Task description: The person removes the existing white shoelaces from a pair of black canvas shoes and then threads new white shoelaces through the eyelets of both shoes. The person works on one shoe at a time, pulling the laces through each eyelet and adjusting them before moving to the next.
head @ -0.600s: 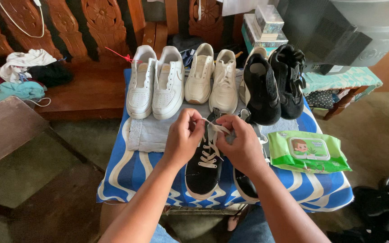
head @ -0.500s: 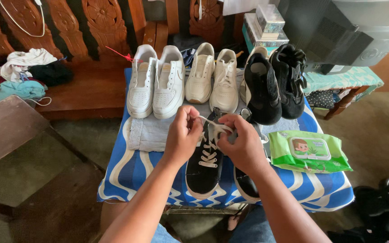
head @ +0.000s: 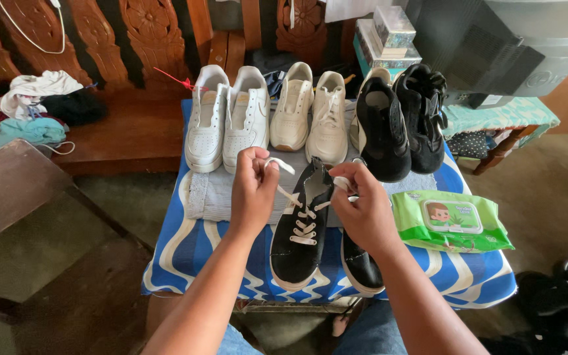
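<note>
A black shoe with white laces sits on the blue and white table. The left hand and right hand each pinch a lace end, pulled apart. White shoes stand behind.

Eight shoes, one green wipes pack

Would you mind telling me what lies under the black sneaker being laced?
The black sneaker rests on a blue and white wavy cloth, its heel end over a grey towel. The table beneath is covered. Left hand and right hand pull its white laces.
</note>
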